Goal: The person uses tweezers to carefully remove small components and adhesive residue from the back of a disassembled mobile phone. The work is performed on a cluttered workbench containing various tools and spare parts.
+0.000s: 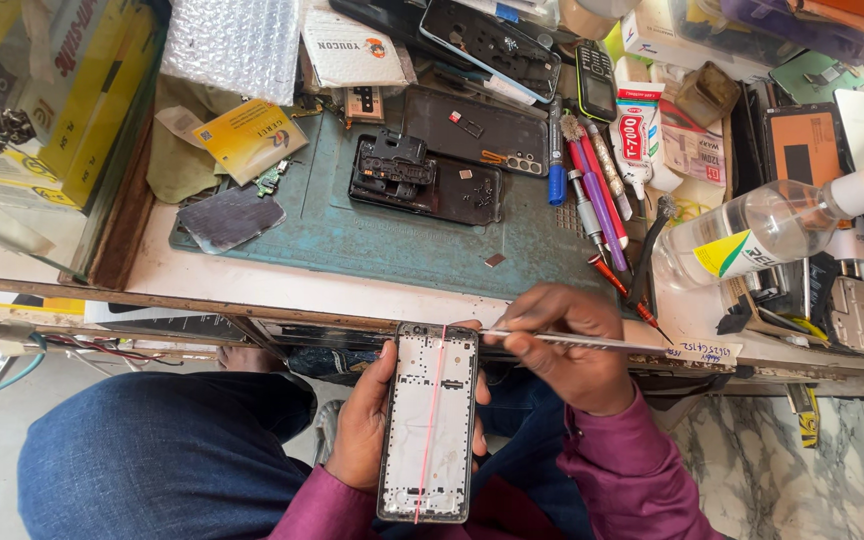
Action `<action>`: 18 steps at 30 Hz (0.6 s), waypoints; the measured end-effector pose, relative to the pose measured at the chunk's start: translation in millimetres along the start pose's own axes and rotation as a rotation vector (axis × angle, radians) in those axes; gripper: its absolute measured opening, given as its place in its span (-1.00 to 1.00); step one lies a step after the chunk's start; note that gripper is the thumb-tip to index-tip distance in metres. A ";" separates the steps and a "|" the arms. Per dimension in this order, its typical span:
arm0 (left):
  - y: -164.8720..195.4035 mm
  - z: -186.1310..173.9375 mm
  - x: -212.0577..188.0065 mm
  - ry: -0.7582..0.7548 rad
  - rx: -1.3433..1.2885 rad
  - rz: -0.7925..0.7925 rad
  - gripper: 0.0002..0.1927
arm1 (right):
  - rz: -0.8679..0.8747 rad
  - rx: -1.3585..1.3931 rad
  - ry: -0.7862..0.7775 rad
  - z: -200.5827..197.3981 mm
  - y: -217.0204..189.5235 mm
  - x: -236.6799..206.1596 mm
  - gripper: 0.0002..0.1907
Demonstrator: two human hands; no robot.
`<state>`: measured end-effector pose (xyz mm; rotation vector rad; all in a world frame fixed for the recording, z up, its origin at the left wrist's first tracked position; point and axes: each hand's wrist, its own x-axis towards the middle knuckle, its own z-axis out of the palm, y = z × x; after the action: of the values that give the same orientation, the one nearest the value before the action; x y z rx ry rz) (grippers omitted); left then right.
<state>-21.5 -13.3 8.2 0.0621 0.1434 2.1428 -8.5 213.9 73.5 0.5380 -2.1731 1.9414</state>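
Note:
My left hand (pixel 360 420) cradles a stripped phone frame (pixel 430 420) from below, over my lap. The frame shows a pale inner plate with a thin red strip running down its middle. My right hand (pixel 562 345) grips long metal tweezers (pixel 592 342), held almost level, with the tip touching the frame's upper right edge. Both arms wear a magenta sleeve (pixel 632 470).
A teal work mat (pixel 352 240) on the bench holds an opened phone body (pixel 422 175), small loose parts and a dark back cover (pixel 230 216). To the right lie screwdrivers and pens (pixel 592 190), a glue tube (pixel 634 140) and a clear spray bottle (pixel 762 230). Yellow boxes stand left.

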 end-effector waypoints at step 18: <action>1.8 -2.8 -9.4 -0.061 -0.011 0.021 -0.18 | 0.035 -0.046 -0.040 1.1 6.6 -4.5 -0.86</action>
<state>-18.2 -22.3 5.7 0.1231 0.0957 2.1595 -6.7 214.0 65.7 0.5393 -2.2605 1.9083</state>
